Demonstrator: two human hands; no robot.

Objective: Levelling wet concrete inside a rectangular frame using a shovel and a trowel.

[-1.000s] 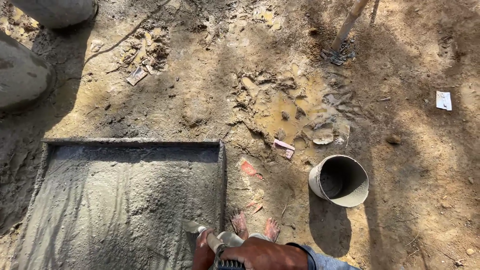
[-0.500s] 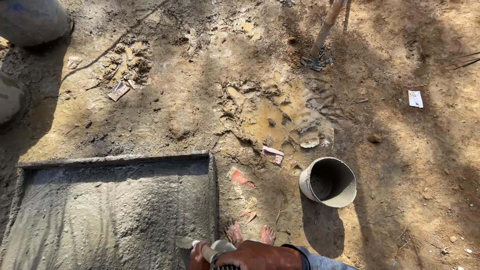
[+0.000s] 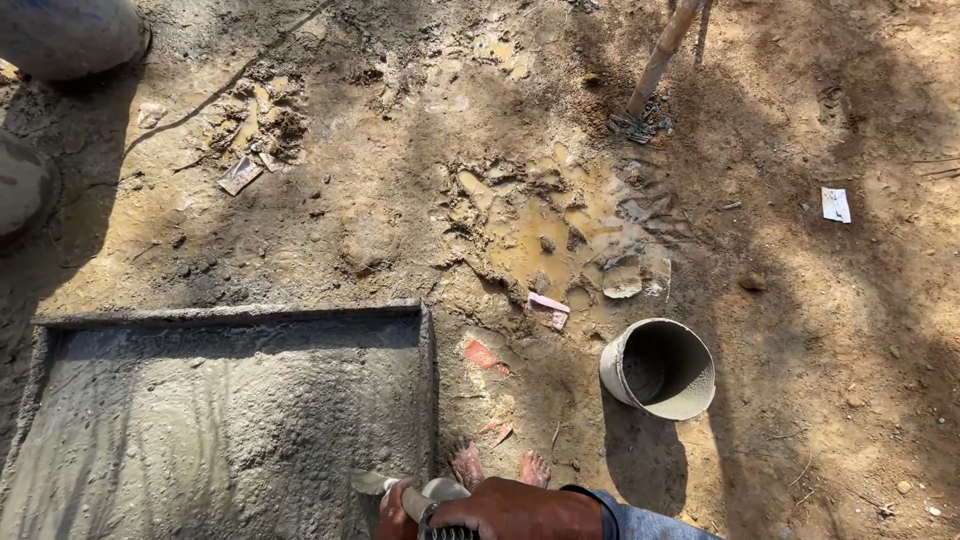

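At the bottom edge my right hand [image 3: 510, 510], with a blue denim sleeve behind it, is closed around the pale handle [image 3: 443, 489] of a tool. My left hand [image 3: 393, 508] grips the same handle just to its left, partly cut off by the frame. The tool's metal blade [image 3: 368, 482] rests on wet grey mortar in a large shallow rectangular tray [image 3: 428, 350], near its right wall. My bare toes [image 3: 467, 465] show on the mud just right of the tray.
A grey mortar-smeared bucket [image 3: 690, 400] lies tilted on the dirt, right of the tray. Beyond it is a muddy yellow puddle [image 3: 560, 230] and a wooden pole [image 3: 655, 62] stuck in the ground. Grey sacks [image 3: 70, 35] sit top left. Scraps of paper litter the soil.
The view has drifted, so the tray and bucket sit lower and further left in the picture. My hands stay closed on the handle at the bottom edge.
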